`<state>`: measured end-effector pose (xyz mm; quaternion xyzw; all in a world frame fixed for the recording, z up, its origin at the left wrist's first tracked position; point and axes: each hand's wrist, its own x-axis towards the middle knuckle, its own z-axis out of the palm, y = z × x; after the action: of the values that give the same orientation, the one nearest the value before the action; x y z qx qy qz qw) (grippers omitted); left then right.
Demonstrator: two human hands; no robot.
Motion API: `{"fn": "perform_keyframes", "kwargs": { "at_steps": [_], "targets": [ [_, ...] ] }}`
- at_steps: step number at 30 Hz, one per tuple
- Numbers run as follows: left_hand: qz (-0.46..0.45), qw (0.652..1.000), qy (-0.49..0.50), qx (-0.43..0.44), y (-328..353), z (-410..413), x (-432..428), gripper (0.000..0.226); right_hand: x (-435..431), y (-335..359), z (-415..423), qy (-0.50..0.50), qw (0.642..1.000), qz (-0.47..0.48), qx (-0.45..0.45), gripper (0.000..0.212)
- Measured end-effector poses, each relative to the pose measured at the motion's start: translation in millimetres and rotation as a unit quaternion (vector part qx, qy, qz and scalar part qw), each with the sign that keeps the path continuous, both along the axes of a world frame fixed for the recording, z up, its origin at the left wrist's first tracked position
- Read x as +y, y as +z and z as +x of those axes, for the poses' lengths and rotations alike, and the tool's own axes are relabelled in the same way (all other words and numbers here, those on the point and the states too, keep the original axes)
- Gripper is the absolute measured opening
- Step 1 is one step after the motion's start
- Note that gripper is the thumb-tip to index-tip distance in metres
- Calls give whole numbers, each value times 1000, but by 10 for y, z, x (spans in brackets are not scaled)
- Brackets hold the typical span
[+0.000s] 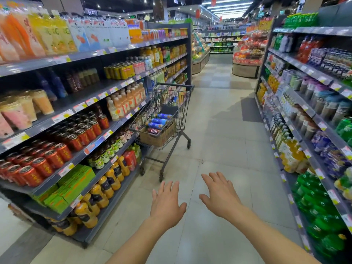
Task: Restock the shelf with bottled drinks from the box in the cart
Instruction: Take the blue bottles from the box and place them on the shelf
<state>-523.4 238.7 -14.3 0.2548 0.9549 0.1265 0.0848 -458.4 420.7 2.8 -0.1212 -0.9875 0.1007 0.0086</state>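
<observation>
we hold our left hand (pixel 167 203) and right hand (pixel 222 197) out ahead over the pale floor tiles (pixel 224 130), palms down, fingers spread and loose, grasping nothing. the shopping cart (pixel 164 119) stands well apart from them, just beside the left shelf (pixel 99 111) of drinks. a cardboard box (pixel 159 137) sits in its basket, and blue-labelled bottles (pixel 159 121) lie on their sides in the box. another shelf (pixel 304 103) lines the right.

Bright ceiling strip lights (pixel 226 8), glossy floor (pixel 219 115) glare, blurred, bowed frame edges
</observation>
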Motion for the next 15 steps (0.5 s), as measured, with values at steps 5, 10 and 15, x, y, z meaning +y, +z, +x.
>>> {"fn": "perform_keyframes", "kwargs": {
  "at_steps": [5, 10, 15],
  "targets": [
    [-6, 1000, 9, 8, -36, -806, 566, 75, 602, -104, -810, 5, 1000, -1, 3, 66],
    [-10, 999, 40, 10, 14, -1484, 1027, 74, 1115, -123, -1632, 33, 999, -8, -6, 66],
    [-23, 998, 63, 1, 48, -2119, 1289, 76, 1385, -104, -2306, 59, 998, -13, -18, 64]
  ]
}}
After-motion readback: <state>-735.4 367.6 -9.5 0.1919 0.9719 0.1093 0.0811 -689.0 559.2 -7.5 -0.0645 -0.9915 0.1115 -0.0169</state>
